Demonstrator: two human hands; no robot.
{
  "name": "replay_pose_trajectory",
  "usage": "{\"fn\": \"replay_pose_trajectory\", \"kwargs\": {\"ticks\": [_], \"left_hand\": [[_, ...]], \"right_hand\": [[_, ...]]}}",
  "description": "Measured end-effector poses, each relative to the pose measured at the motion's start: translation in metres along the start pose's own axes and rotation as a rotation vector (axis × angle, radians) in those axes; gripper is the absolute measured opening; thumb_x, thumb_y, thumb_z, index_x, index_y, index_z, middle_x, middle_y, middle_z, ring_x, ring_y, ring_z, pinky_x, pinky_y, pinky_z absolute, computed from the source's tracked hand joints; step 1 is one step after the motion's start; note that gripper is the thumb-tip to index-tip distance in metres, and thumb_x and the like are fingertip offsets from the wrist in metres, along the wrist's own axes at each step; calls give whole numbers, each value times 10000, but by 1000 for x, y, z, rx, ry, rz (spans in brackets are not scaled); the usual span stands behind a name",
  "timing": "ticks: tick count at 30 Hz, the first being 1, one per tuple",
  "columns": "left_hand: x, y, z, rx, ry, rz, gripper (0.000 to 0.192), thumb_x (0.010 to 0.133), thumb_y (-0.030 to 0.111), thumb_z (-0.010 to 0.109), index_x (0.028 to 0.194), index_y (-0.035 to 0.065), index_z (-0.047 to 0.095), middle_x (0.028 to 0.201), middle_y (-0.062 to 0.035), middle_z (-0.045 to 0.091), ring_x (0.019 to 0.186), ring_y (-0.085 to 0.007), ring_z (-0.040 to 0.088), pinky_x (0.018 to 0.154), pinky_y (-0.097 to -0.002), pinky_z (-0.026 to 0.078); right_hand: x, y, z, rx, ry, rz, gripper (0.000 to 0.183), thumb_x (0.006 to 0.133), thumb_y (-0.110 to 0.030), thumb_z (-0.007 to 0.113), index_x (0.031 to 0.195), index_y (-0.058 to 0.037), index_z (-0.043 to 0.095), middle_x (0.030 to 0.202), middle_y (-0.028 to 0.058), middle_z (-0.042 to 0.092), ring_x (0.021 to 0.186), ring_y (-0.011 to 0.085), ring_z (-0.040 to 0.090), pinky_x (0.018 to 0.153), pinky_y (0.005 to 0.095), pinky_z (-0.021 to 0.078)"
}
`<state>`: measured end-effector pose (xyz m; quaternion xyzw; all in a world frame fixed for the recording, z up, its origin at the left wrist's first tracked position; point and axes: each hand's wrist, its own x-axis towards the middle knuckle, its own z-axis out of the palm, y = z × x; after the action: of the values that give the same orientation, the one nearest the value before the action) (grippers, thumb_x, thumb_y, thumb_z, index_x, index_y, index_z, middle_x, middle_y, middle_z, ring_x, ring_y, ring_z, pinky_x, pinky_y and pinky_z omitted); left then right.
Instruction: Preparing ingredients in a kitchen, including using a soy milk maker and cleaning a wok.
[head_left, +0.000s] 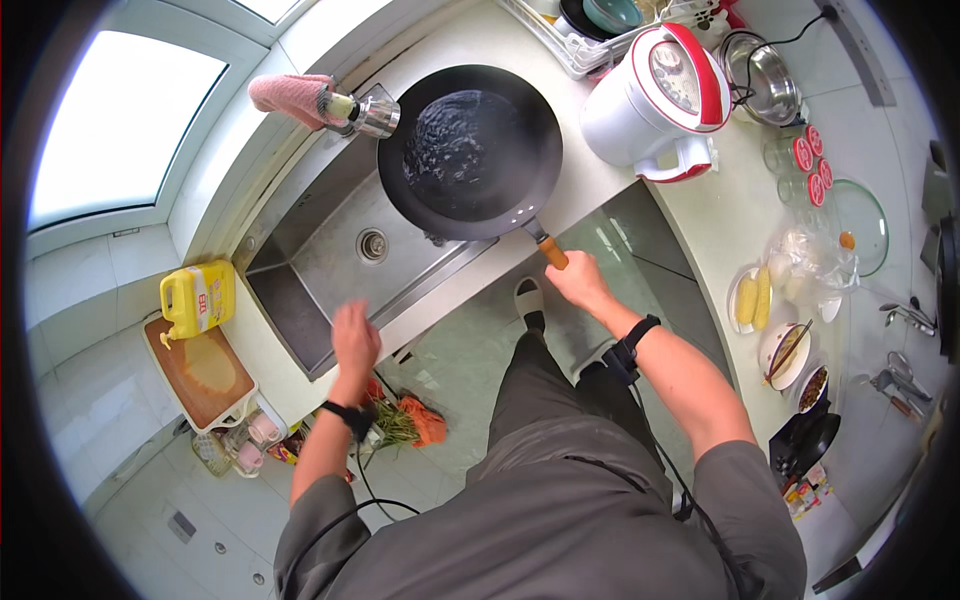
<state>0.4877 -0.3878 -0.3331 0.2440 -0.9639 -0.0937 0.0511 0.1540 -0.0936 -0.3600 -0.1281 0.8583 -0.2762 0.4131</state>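
Observation:
My right hand (580, 282) is closed around the wooden handle of a large black wok (504, 180). The wok is over the right part of a stainless steel sink (330, 262) and the counter beside it, with water moving inside. Next to its left rim is a metal faucet (377, 116) with a pink cloth (289, 97) draped on it. My left hand (355, 337), somewhat blurred, is over the sink's front edge; no object shows in it, and its finger posture is unclear.
A white and red soy milk maker (630, 105) stands right of the wok. A yellow jug (210, 296) and a cutting board (169, 356) lie left of the sink. Along the right counter are a plate of corn (754, 300), a bowl with chopsticks (795, 367) and lidded jars (791, 154).

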Motion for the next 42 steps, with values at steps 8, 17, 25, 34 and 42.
{"fn": "replay_pose_trajectory", "kwargs": {"ticks": [8,17,25,34,42], "left_hand": [[-249,85,36,-498,-864,-491,300,926,103,543,1194,10,641,942,-202,712,801,-373,691,764,-426,554],[-302,73,68,-463,-989,-481,327,921,182,581,1177,3,676,1048,-189,740,973,-340,719,868,-424,562],[-334,89,84,-178,-986,-438,319,894,255,594,982,-13,744,875,-207,746,843,-346,733,803,-447,575],[-383,250,116,-176,-1218,-242,340,968,237,527,1171,13,682,870,-104,753,694,-190,695,621,-360,580],[-368,420,157,-119,-1280,-1,289,952,245,551,1078,19,680,836,-137,740,672,-213,703,600,-356,587]], "right_hand": [[-32,39,-7,-14,-13,-77,336,798,-282,651,868,46,677,799,256,695,785,440,688,732,491,540],[-182,139,-5,54,-43,-60,367,791,-306,654,901,42,694,777,268,681,781,430,697,723,483,543],[-392,304,16,101,100,-45,318,811,-288,650,826,29,663,771,279,657,776,483,653,712,508,530],[-676,483,23,241,236,283,307,810,-280,663,806,27,659,749,252,666,733,454,663,680,485,529],[-882,598,33,498,450,498,299,828,-275,688,791,16,625,631,172,612,581,290,621,587,425,488]]}}
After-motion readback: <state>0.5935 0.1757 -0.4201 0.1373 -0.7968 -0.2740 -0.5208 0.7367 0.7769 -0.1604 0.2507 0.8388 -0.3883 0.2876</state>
